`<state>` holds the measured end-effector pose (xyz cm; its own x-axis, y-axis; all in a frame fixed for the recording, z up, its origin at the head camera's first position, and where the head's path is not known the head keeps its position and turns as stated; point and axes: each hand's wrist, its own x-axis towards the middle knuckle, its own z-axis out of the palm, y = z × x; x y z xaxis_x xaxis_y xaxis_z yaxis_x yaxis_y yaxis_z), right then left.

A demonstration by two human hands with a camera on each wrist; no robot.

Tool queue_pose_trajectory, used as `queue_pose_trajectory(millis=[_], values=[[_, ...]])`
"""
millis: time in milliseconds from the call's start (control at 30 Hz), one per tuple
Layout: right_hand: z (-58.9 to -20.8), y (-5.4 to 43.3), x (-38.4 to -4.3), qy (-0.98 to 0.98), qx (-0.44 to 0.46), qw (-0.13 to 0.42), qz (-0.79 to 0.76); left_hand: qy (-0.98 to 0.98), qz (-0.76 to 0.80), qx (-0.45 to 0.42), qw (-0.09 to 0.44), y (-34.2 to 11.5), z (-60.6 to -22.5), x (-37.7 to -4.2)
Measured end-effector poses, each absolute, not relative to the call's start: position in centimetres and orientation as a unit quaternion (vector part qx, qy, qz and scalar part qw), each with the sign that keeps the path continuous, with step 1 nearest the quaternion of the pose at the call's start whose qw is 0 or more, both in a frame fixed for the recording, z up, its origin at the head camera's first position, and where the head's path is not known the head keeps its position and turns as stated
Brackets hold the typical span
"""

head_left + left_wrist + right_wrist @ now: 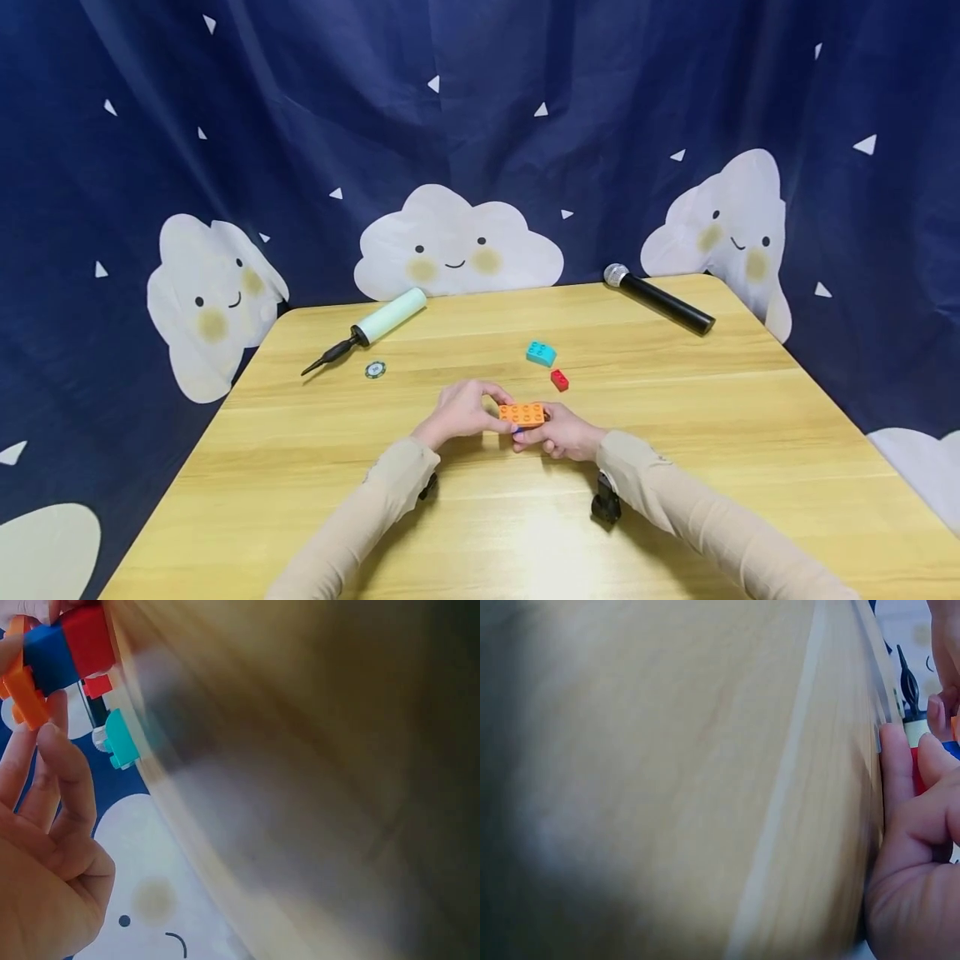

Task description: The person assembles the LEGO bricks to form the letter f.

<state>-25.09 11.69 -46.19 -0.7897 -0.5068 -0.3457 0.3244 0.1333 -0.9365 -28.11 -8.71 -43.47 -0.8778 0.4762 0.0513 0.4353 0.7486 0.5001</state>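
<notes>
An orange eight-stud building brick sits on a blue brick, and a red brick is at the other end of the stack. My left hand pinches the orange brick by its left end, between thumb and fingers. From the right, my right hand grips the lower part of the stack, its fingers around the blue and red bricks. The stack is held low over the table; much of its underside is hidden by the fingers. Whether the orange brick is fully pressed down I cannot tell.
Beyond the hands lie a small loose red brick and a teal brick. A poker chip and a pale green hand pump lie at the back left, a black microphone at the back right of the wooden table.
</notes>
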Motion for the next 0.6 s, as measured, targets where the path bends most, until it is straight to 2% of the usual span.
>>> queue_pose_trajectory(millis=[233,600], values=[[-45.8,11.76,-24.86,0.691,-0.062,0.309,-0.651,0.941,0.183,0.284,0.025,-8.15,-42.44,-28.12],[-45.71,11.72,-24.51,0.695,-0.066,0.302,-0.649,0.942,0.198,0.269,0.024,-8.23,-42.7,-28.1]])
